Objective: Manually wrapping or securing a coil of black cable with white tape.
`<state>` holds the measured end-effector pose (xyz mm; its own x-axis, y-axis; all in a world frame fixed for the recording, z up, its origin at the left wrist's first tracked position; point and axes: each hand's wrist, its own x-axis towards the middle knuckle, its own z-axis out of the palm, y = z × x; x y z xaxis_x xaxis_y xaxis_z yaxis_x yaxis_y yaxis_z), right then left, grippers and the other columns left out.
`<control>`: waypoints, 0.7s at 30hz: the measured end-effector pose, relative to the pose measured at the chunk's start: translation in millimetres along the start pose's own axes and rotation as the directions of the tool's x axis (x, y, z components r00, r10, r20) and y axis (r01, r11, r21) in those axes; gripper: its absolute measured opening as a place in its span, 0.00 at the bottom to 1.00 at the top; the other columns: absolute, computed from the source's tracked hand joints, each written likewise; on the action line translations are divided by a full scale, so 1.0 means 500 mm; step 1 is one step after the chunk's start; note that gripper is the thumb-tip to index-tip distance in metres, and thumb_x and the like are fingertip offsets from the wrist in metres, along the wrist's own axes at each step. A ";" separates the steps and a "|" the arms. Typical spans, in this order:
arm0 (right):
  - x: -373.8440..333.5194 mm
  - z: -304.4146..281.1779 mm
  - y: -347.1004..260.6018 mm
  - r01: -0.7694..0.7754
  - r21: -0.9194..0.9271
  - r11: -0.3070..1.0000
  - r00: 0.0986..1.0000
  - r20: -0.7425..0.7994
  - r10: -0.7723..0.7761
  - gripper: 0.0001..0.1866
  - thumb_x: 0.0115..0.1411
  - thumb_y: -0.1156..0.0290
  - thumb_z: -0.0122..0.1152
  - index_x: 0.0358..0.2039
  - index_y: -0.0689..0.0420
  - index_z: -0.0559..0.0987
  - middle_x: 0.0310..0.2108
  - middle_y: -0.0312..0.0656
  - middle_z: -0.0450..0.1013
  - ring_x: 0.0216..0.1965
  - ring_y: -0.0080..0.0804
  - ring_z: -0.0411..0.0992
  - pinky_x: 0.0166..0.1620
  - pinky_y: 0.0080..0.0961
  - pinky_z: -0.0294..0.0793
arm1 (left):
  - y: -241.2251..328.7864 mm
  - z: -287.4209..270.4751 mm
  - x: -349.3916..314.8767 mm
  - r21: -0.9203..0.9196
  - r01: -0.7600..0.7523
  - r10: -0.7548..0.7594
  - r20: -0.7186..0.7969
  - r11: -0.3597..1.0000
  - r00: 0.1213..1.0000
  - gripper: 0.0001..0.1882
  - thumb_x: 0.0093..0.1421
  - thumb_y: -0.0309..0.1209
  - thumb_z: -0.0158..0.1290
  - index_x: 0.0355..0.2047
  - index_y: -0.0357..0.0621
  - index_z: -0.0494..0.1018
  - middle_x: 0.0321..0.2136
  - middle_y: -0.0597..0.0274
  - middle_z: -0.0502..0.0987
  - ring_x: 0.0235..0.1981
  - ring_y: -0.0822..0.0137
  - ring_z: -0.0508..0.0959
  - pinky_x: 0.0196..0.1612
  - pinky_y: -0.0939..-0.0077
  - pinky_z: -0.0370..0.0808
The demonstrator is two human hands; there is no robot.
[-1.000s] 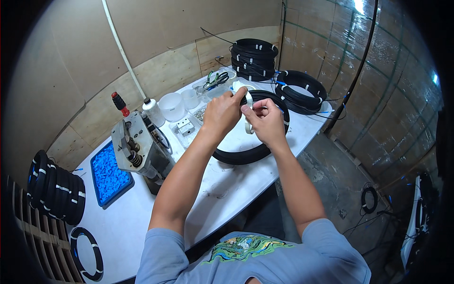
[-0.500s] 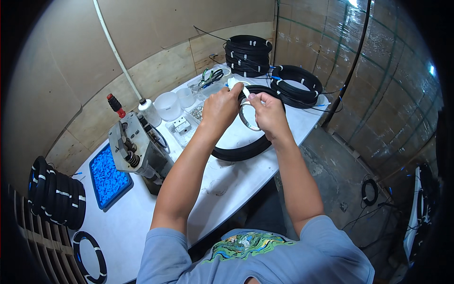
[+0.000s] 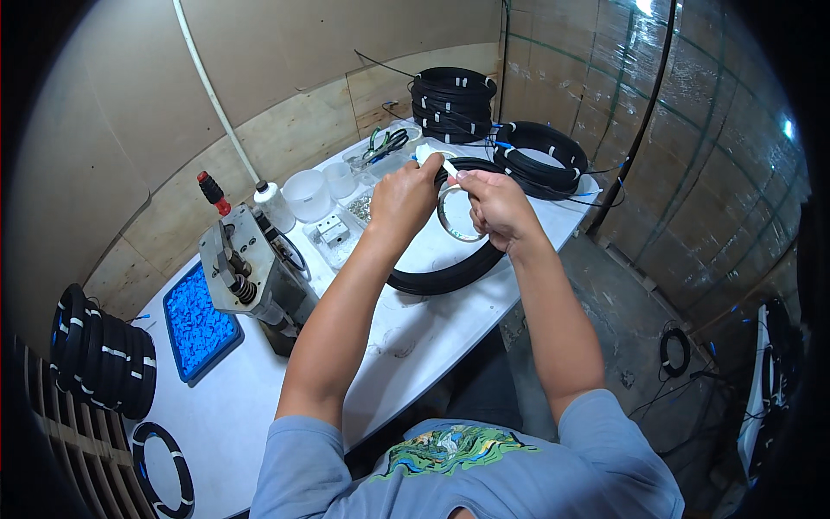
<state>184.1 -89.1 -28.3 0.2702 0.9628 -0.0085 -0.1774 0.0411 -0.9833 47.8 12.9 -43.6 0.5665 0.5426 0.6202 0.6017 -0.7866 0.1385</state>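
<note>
A large coil of black cable (image 3: 445, 278) lies on the white table in front of me. At its far side, my left hand (image 3: 404, 201) is closed around the coil with a white strip of tape (image 3: 450, 169) by its thumb. My right hand (image 3: 500, 206) pinches the other end of that strip between thumb and fingers. Some white material (image 3: 424, 152) shows just beyond my left fingertips. A pale ring like a tape roll (image 3: 447, 227) is seen inside the coil, beside my right hand; whether it hangs from the hand or rests on the table I cannot tell.
Black coils (image 3: 454, 104) are stacked at the back, with another pile (image 3: 540, 160) right of them. Left stand a metal press (image 3: 246, 281), a blue tray (image 3: 199, 324) of small blue pieces, a red-handled screwdriver (image 3: 212, 192), clear tubs (image 3: 308, 195) and a parts box (image 3: 332, 229).
My right hand has shifted slightly right and turned, still pinching the white tape. The pale ring has moved a little with it. My left hand stays in place.
</note>
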 end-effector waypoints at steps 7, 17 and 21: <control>-0.003 0.014 0.005 0.066 0.006 0.998 0.993 -0.094 -0.065 0.12 0.70 0.65 0.55 0.37 0.60 0.79 0.10 0.25 0.59 0.08 0.14 0.53 0.14 0.18 0.49 | -0.001 0.006 0.004 -0.023 -0.024 0.024 -0.016 0.999 1.000 0.11 0.63 0.32 0.50 0.46 0.51 0.71 0.30 0.44 0.80 0.30 0.40 0.82 0.31 0.47 0.79; 0.056 0.020 0.103 0.292 -0.392 0.873 0.878 -0.252 -0.407 0.11 0.65 0.65 0.61 0.31 0.59 0.82 0.17 0.33 0.73 0.17 0.16 0.65 0.21 0.21 0.61 | -0.013 0.008 0.004 -0.061 -0.019 0.020 0.012 0.998 1.000 0.14 0.61 0.34 0.54 0.47 0.51 0.72 0.30 0.43 0.80 0.31 0.39 0.82 0.33 0.46 0.79; 0.058 0.029 0.084 0.243 -0.813 0.529 0.794 -0.146 -0.590 0.11 0.58 0.64 0.63 0.28 0.59 0.83 0.22 0.45 0.79 0.24 0.37 0.76 0.31 0.34 0.73 | -0.022 0.013 0.010 -0.087 -0.004 0.005 0.011 0.996 1.000 0.15 0.60 0.35 0.56 0.48 0.52 0.73 0.30 0.43 0.80 0.31 0.39 0.82 0.33 0.46 0.78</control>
<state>171.0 -55.7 -67.1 0.4573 0.7016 0.5464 0.7416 0.0382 -0.6697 47.9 26.2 -46.9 0.5755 0.5417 0.6126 0.5483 -0.8114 0.2025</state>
